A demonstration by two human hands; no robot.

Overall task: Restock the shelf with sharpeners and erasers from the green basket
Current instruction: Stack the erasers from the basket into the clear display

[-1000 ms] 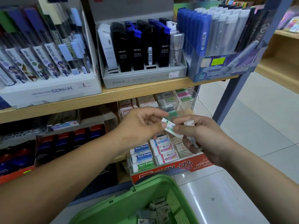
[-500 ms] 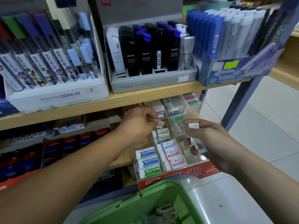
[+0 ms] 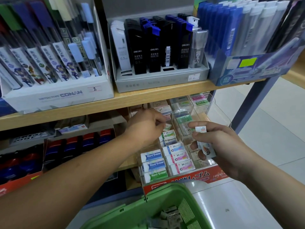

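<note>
Right hand (image 3: 219,142) pinches eraser (image 3: 200,129) (over tray (image 3: 181,178)).

Single view, head-worn, wide-angle lens. Aims forward and down along both forearms, which enter from bottom corners. Close range: left hand (image 3: 145,128) and right hand (image 3: 221,146) sit near frame centre, large. Faces shelf (image 3: 148,99) almost square-on, from slightly right; shelf board crosses just above hands, lead boxes (image 3: 158,81) higher up, tops cut off. Basket (image 3: 132,210) below hands at bottom edge, partly cropped. Floor (image 3: 272,129) shows right of right hand. Straight lines bow toward frame edges.
</note>
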